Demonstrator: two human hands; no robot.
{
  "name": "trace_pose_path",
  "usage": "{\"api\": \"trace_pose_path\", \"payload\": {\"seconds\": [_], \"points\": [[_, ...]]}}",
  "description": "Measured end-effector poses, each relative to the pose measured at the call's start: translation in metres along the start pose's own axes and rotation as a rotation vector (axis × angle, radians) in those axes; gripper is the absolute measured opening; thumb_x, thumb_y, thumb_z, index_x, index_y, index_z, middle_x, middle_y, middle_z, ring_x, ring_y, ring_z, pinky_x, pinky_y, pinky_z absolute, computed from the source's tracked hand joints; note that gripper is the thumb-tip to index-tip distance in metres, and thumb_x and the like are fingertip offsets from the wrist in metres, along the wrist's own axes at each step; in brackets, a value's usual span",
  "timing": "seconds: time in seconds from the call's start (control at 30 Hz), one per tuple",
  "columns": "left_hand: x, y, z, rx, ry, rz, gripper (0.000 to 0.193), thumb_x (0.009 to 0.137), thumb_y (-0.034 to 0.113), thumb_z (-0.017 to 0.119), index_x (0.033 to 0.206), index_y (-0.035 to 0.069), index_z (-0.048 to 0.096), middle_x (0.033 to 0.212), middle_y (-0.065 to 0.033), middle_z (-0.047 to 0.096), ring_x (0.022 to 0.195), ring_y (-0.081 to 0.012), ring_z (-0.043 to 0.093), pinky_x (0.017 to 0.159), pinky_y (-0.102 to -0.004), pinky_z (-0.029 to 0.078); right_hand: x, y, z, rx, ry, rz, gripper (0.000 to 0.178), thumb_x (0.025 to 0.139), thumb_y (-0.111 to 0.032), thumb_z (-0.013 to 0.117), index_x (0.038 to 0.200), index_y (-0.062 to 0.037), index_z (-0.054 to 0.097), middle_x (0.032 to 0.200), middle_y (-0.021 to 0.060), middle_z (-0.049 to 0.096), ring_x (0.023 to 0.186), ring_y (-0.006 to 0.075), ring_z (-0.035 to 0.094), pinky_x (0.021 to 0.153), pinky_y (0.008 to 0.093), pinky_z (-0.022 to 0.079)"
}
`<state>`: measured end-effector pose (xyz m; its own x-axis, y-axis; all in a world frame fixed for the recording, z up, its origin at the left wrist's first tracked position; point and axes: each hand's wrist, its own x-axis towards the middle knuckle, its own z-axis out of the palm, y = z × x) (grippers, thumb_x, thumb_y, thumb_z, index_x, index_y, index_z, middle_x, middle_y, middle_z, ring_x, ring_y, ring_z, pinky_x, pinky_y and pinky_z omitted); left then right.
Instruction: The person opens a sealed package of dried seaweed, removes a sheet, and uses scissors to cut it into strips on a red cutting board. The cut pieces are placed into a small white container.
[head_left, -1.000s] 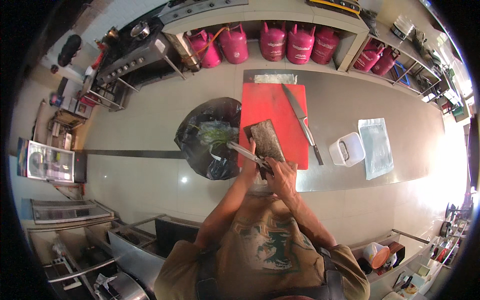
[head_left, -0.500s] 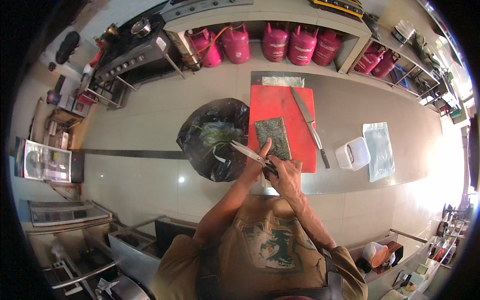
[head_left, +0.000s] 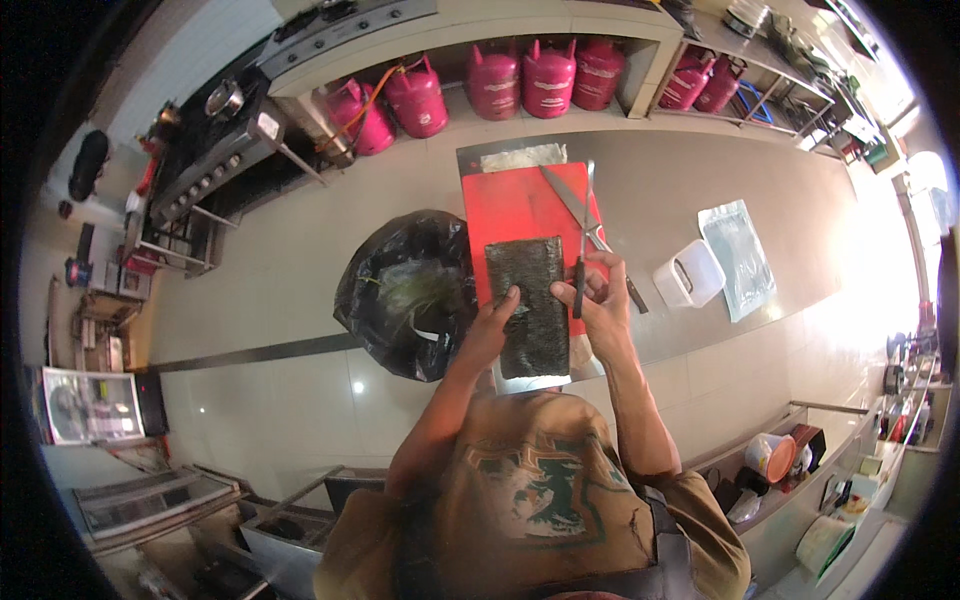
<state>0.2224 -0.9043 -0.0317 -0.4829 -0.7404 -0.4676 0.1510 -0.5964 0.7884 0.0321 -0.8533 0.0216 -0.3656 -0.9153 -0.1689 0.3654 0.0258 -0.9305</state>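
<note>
A dark green stack of nori sheets [head_left: 530, 335] is raised over the near part of a red cutting board [head_left: 510, 205]. My left hand [head_left: 487, 330] grips its left edge, thumb on top and fingers hidden underneath. On the other side, my right hand [head_left: 606, 308] holds black-handled scissors [head_left: 580, 268] upright, blades pointing away from me. The right thumb also touches the nori's right edge. Past the scissors, a large knife [head_left: 568, 200] lies slanted along the board's right side, its handle reaching onto the steel table.
Left of the board sits a black plastic bag [head_left: 362, 300] with green scraps inside. A white plastic tub [head_left: 672, 287] and a silvery pouch [head_left: 738, 260] rest on the steel table [head_left: 660, 190] to the right. Pink gas cylinders [head_left: 548, 80] stand beneath the far counter.
The nori has been lifted off the board and brought nearer to me. My left hand now grips its left edge. The scissors have swung from pointing left to pointing away; the view has turned slightly.
</note>
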Motion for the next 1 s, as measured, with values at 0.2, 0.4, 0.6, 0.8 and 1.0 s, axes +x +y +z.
{"api": "trace_pose_path", "payload": {"seconds": [0.2,0.4,0.6,0.8,1.0], "points": [[-0.016,0.02,0.017,-0.084,0.071,0.027,0.058,0.109,0.038,0.069,0.149,-0.003,0.058,0.138,-0.0108,0.069,0.127,-0.0208,0.063,0.113,-0.0367,0.046,0.002,0.002,0.002,-0.103,0.051,-0.055,0.058,0.092,0.001,0.085,0.135,-0.0064,0.047,0.101,0.0062,0.073,0.093,0.0114,0.069,0.082,0.0274,0.056],[-0.011,0.024,0.013,0.128,-0.076,0.189,0.046,0.103,0.019,0.078,0.141,-0.002,0.062,0.134,-0.0097,0.07,0.121,-0.0188,0.066,0.106,-0.0372,0.052,0.003,-0.01,0.01,-0.112,0.069,-0.105,0.06,0.09,-0.003,0.089,0.131,-0.0049,0.046,0.096,0.0038,0.07,0.086,0.009,0.068,0.077,0.0261,0.056],[-0.002,0.044,0.023,-0.209,0.034,0.245,0.037,0.104,0.02,0.077,0.133,0.0,0.066,0.122,-0.008,0.072,0.108,-0.0189,0.071,0.093,-0.038,0.059,-0.01,-0.013,-0.007,-0.227,-0.034,0.047,0.059,0.088,-0.002,0.09,0.129,-0.0054,0.049,0.093,0.0025,0.071,0.081,0.006,0.063,0.073,0.0242,0.051],[0.012,0.044,0.021,-0.245,0.018,0.209,0.042,0.099,0.018,0.081,0.135,0.003,0.066,0.125,-0.0085,0.073,0.11,-0.023,0.072,0.094,-0.0419,0.062,-0.009,-0.009,-0.012,-0.282,-0.038,0.049,0.055,0.088,-0.003,0.09,0.127,-0.0061,0.051,0.086,-0.0017,0.067,0.074,0.0028,0.053,0.066,0.0232,0.041],[0.026,0.04,0.02,-0.308,0.052,0.218,0.038,0.1,0.017,0.08,0.132,0.003,0.067,0.121,-0.0092,0.074,0.108,-0.0234,0.075,0.094,-0.0393,0.063,-0.017,-0.027,-0.002,-0.288,0.043,-0.017,0.057,0.089,-0.011,0.09,0.132,-0.0062,0.053,0.084,-0.001,0.063,0.074,0.0048,0.054,0.067,0.0231,0.042]]}}
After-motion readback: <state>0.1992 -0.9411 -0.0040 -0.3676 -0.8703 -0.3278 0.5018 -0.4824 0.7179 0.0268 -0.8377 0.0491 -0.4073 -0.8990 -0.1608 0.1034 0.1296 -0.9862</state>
